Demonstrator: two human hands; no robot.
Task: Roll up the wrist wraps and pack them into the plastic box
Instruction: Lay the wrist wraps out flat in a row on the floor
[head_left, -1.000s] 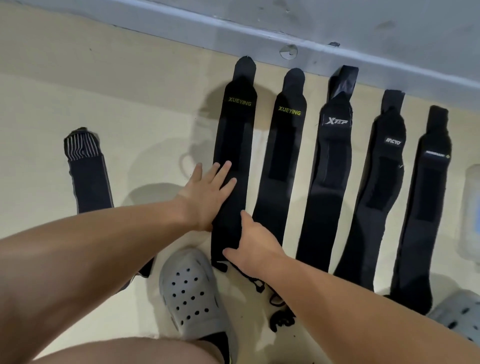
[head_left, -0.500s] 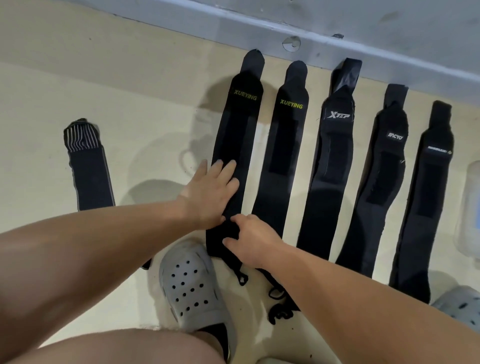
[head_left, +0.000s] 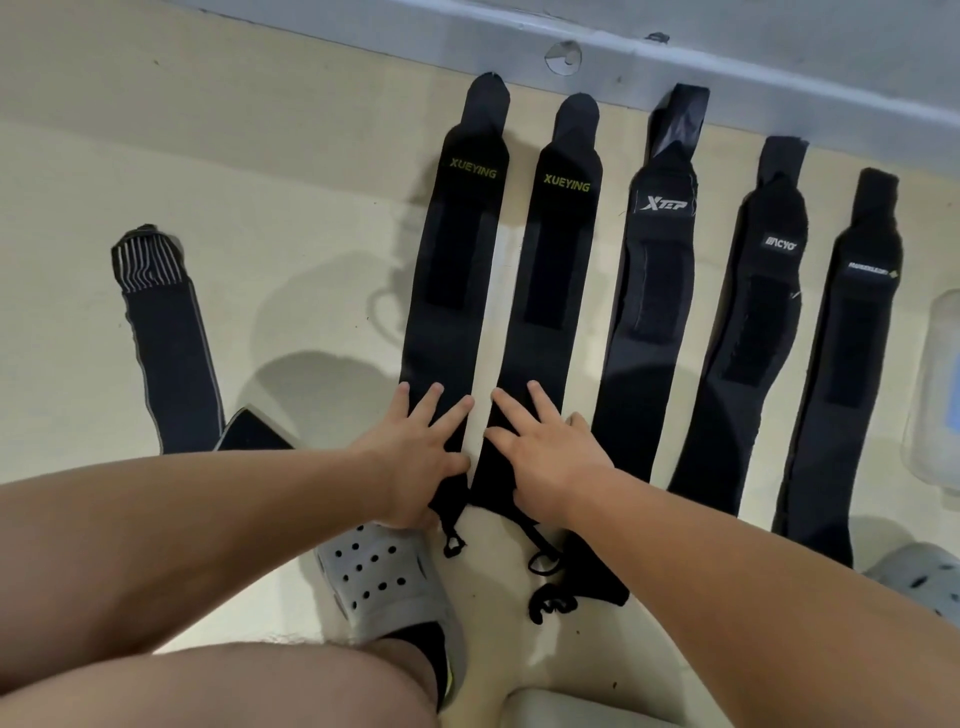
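Several black wrist wraps lie flat side by side on the cream floor. My left hand (head_left: 415, 457) rests with spread fingers on the near end of the first XUEYING wrap (head_left: 457, 260). My right hand (head_left: 545, 452) lies flat on the near end of the second XUEYING wrap (head_left: 556, 270). To the right lie the XTEP wrap (head_left: 649, 291), another branded wrap (head_left: 748, 332) and the rightmost wrap (head_left: 847, 364). A striped wrap (head_left: 166, 343) lies apart at the left. The clear plastic box (head_left: 935, 395) shows at the right edge.
A grey wall base (head_left: 675, 47) runs just beyond the wraps' far ends. My grey perforated clog (head_left: 384, 582) stands below my left hand, another clog (head_left: 919, 577) at the lower right. Thumb loops (head_left: 545, 561) trail from the wraps' near ends.
My right hand has left the first wrap's near end and now lies flat on the second wrap. My left hand slid toward the first wrap's near end. The view shifted slightly.
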